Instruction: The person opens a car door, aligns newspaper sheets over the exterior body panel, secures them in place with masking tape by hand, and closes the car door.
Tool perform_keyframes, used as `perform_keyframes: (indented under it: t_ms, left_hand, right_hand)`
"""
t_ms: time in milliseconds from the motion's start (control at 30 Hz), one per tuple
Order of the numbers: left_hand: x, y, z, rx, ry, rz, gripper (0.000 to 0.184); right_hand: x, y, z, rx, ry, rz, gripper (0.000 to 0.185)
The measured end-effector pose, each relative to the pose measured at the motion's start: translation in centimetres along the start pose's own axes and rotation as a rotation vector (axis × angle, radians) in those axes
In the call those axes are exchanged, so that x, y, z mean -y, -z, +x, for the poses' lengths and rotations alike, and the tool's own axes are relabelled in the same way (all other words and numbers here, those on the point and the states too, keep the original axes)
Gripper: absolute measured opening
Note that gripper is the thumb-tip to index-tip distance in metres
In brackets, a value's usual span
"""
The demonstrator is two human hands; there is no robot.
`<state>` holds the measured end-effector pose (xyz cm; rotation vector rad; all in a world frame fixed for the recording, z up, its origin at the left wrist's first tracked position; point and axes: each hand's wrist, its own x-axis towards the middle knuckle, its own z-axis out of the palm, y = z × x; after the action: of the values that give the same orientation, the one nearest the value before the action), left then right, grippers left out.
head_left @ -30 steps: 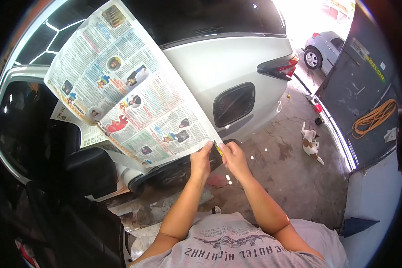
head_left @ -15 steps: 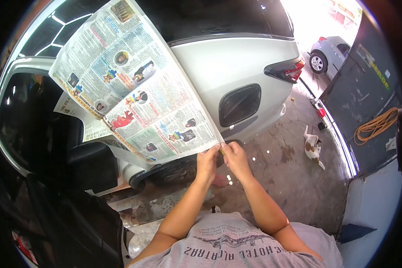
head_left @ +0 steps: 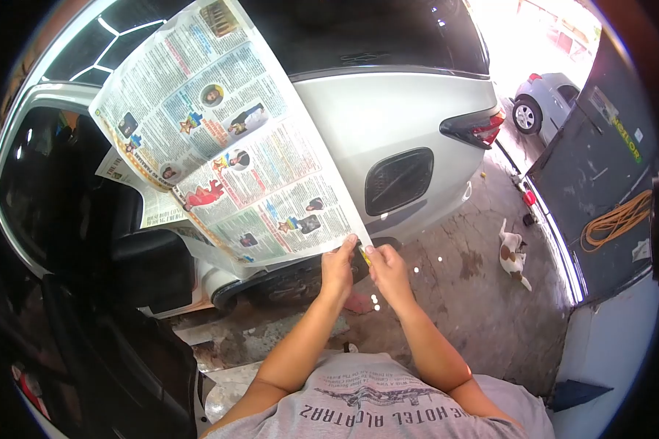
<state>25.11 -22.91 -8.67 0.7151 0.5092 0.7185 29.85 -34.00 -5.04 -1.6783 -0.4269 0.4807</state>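
A large open newspaper [head_left: 271,168] hangs against the side of a silver car [head_left: 337,124], its lower right corner near both hands. My left hand [head_left: 337,272] is closed on that corner, thumb on top. Just to its right, my right hand [head_left: 389,272] is closed with the thumb at the paper's edge. A small yellow thing [head_left: 366,256] shows between the hands, at the right fingertips; its kind is too small to make out. Part of the newspaper's lower left lies folded behind the front sheet, near the car's black side mirror [head_left: 154,267].
Right of the paper is a dark fuel-door cover [head_left: 399,181] and a tail light [head_left: 483,130]. A white and brown animal [head_left: 514,256] lies on the concrete floor [head_left: 454,329]. An orange coiled cord [head_left: 616,221] hangs on a dark gate [head_left: 600,168]. Another car [head_left: 545,102] stands outside.
The view has shifted slightly, so the car and floor sit a little lower and to the right. My hands have parted slightly, and more of the yellow thing shows.
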Motion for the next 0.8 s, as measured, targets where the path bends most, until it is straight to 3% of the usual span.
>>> perform_keyframes:
  t_ms: [367, 533, 633, 733, 800]
  left_hand:
    - [-0.4, 0.3, -1.5, 0.201, 0.030, -0.116, 0.012]
    - [-0.3, 1.0, -2.4, 0.174, 0.019, 0.089, 0.015]
    - [1.8, 2.7, -6.1, 0.069, -0.163, 0.199, 0.016]
    - [-0.3, 2.9, -7.7, 0.300, -0.539, 0.532, 0.019]
    - [-7.4, -0.4, -6.2, 0.561, -0.932, 0.872, 0.022]
  right_hand:
    - [0.5, -0.4, 1.0, 0.020, 0.003, -0.069, 0.037]
    - [1.0, 0.2, 1.0, 0.120, -0.014, 0.078, 0.028]
    - [0.7, 0.3, 1.4, 0.166, 0.030, 0.218, 0.020]
    - [1.0, 0.6, 1.8, 0.177, 0.084, 0.210, 0.026]
    - [1.5, 0.5, 1.9, 0.138, 0.142, 0.163, 0.029]
